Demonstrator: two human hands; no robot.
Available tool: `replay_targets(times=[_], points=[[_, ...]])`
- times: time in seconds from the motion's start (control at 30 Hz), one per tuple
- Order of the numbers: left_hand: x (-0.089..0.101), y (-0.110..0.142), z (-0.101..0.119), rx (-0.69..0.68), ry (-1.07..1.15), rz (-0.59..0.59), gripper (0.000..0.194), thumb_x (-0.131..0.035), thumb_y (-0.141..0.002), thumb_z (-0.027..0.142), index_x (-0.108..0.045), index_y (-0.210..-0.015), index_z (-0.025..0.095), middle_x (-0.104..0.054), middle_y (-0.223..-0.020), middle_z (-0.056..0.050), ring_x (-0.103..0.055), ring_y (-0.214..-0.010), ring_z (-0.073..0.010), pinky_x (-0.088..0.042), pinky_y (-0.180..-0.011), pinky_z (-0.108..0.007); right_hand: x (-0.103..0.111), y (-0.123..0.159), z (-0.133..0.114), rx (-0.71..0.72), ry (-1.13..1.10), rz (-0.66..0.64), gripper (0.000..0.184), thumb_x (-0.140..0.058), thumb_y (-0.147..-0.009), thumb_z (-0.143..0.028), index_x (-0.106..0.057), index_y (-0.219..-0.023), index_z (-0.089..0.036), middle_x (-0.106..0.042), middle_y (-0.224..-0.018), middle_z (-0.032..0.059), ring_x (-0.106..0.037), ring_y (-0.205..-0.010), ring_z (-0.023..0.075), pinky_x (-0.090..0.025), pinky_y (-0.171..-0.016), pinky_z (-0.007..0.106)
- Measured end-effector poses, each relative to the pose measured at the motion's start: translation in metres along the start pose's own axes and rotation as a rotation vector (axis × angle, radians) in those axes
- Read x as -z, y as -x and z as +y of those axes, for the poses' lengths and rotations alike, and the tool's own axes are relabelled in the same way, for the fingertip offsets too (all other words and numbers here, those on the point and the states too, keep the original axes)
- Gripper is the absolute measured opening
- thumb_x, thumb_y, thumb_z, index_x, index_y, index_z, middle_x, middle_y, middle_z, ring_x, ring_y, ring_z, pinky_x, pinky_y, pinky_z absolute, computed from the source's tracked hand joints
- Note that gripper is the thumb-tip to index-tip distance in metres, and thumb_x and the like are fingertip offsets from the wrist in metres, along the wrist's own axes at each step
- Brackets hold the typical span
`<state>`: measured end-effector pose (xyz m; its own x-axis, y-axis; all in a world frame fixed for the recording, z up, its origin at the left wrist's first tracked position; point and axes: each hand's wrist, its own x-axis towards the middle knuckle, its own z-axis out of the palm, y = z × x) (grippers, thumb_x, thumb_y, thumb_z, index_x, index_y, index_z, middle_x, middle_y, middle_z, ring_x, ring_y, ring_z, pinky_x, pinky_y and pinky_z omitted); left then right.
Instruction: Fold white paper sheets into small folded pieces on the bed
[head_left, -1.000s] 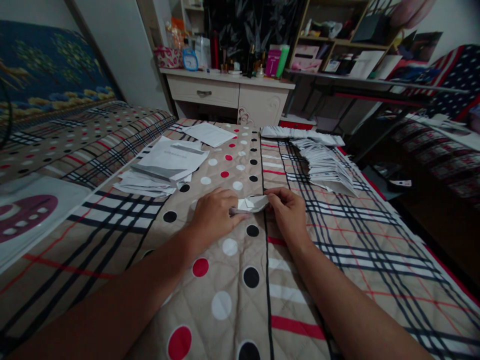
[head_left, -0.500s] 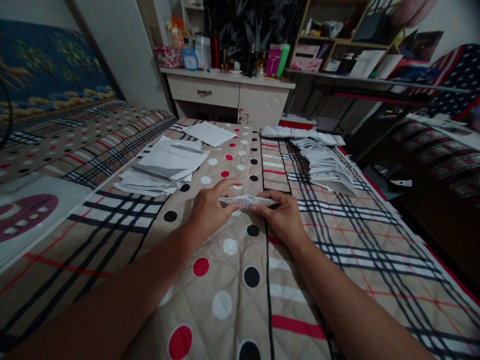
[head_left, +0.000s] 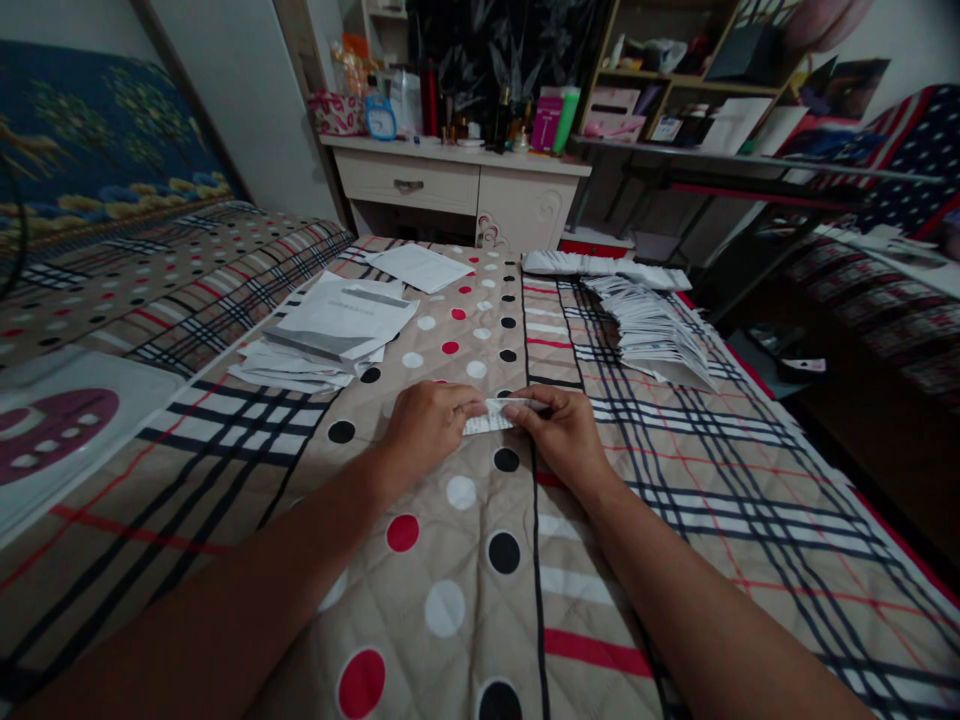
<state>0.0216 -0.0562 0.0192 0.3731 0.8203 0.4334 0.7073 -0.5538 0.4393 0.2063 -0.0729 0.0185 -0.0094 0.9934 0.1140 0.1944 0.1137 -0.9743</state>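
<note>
Between my two hands is a narrow strip of folded printed paper (head_left: 491, 416), held level just above the dotted band of the bedspread. My left hand (head_left: 429, 425) pinches its left end between thumb and fingers. At the other end, my right hand (head_left: 561, 425) grips it with the thumb on the near side and the fingers behind. Small print shows on the face towards me. Left of my hands lies a loose pile of flat printed sheets (head_left: 341, 318). To the right, a fanned row of folded papers (head_left: 656, 335) rests on the bed.
Another sheet (head_left: 421, 267) lies beyond the pile. A second row of folded papers (head_left: 600, 266) lies at the bed's far edge. A white bag with a purple print (head_left: 142, 385) is at far left. Behind the bed stands a white dresser (head_left: 420, 170) with bottles and a blue clock (head_left: 381, 120).
The folded paper has tipped so its printed face now shows towards me. My left hand has closed in on it and its raised fingers have come down; my right hand has barely moved.
</note>
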Motion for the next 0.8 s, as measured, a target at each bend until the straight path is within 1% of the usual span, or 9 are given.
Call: replay_targets(times=[0.1,0.2,0.33,0.43,0.5,0.57,0.63,0.7,0.8], points=[[0.003,-0.001,0.0,0.009,-0.075,0.015,0.019,-0.058,-0.086,0.024,-0.072,-0.073,0.022,-0.065,-0.058,-0.001,-0.054,-0.053,-0.0149,-0.031,-0.052,-0.026,0.001,0.0,-0.002,0.028,0.028,-0.006,0.02,-0.067,-0.077,-0.034,-0.072,-0.077,-0.015,-0.058,-0.052,-0.0021,-0.05,-0.046,0.0109,-0.038,-0.046,0.023],[0.006,-0.003,0.001,0.036,-0.029,0.032,0.029,-0.059,-0.087,0.032,-0.066,-0.061,0.02,-0.057,-0.051,0.0,-0.046,-0.048,-0.0127,-0.026,-0.049,-0.027,0.003,0.0,-0.005,0.023,0.026,-0.007,0.02,-0.065,-0.078,-0.034,-0.069,-0.075,-0.015,-0.059,-0.053,-0.002,-0.048,-0.043,0.0098,-0.036,-0.043,0.022],[0.01,-0.005,-0.003,0.174,0.223,0.066,0.046,-0.059,-0.087,0.046,-0.059,-0.051,0.018,-0.047,-0.045,0.002,-0.042,-0.045,-0.0103,-0.025,-0.045,-0.025,0.005,0.001,-0.006,-0.036,0.002,0.014,0.022,-0.066,-0.079,-0.037,-0.066,-0.072,-0.016,-0.058,-0.05,-0.0029,-0.042,-0.038,0.0087,-0.029,-0.038,0.022],[0.008,-0.007,-0.009,0.327,0.464,0.181,0.047,-0.064,-0.083,0.048,-0.053,-0.049,0.017,-0.043,-0.044,0.004,-0.041,-0.043,-0.0084,-0.027,-0.042,-0.023,0.006,0.002,-0.005,-0.028,0.02,0.066,0.034,-0.064,-0.081,-0.043,-0.058,-0.06,-0.018,-0.048,-0.042,-0.0048,-0.036,-0.036,0.0075,-0.024,-0.037,0.022],[0.006,-0.009,-0.01,0.418,0.676,0.208,0.042,-0.068,-0.078,0.051,-0.053,-0.056,0.018,-0.045,-0.046,0.005,-0.039,-0.039,-0.0066,-0.028,-0.039,-0.021,0.007,0.002,-0.004,-0.008,0.021,0.133,0.038,-0.063,-0.083,-0.046,-0.056,-0.059,-0.018,-0.046,-0.041,-0.0054,-0.033,-0.036,0.0071,-0.022,-0.036,0.022],[0.004,-0.01,-0.008,0.463,0.853,0.148,0.036,-0.074,-0.073,0.049,-0.058,-0.069,0.017,-0.055,-0.054,0.004,-0.043,-0.04,-0.0061,-0.031,-0.037,-0.019,0.005,0.003,-0.005,-0.011,-0.009,0.19,0.035,-0.062,-0.084,-0.047,-0.059,-0.064,-0.018,-0.048,-0.042,-0.0052,-0.035,-0.034,0.0074,-0.023,-0.035,0.021],[0.002,-0.01,-0.001,0.465,0.936,0.061,0.034,-0.08,-0.066,0.042,-0.063,-0.081,0.016,-0.066,-0.066,0.0,-0.053,-0.046,-0.0081,-0.038,-0.039,-0.019,0.0,0.005,-0.007,-0.018,-0.07,0.192,0.031,-0.063,-0.083,-0.046,-0.062,-0.07,-0.018,-0.054,-0.045,-0.0041,-0.039,-0.034,0.0081,-0.027,-0.035,0.021],[0.001,-0.009,0.009,0.437,0.961,-0.001,0.032,-0.083,-0.063,0.033,-0.067,-0.084,0.015,-0.071,-0.074,-0.004,-0.059,-0.054,-0.0109,-0.044,-0.043,-0.02,-0.007,0.007,-0.011,-0.027,-0.15,0.122,0.029,-0.065,-0.082,-0.045,-0.062,-0.074,-0.017,-0.059,-0.051,-0.0024,-0.046,-0.037,0.0089,-0.033,-0.037,0.021],[0.0,-0.006,0.021,0.363,0.956,-0.05,0.02,-0.079,-0.068,0.029,-0.068,-0.073,0.014,-0.07,-0.066,-0.004,-0.06,-0.054,-0.0117,-0.046,-0.046,-0.021,-0.015,0.011,-0.014,-0.025,-0.24,-0.019,0.028,-0.067,-0.08,-0.044,-0.06,-0.074,-0.018,-0.063,-0.057,-0.0015,-0.053,-0.042,0.0102,-0.04,-0.041,0.02]])
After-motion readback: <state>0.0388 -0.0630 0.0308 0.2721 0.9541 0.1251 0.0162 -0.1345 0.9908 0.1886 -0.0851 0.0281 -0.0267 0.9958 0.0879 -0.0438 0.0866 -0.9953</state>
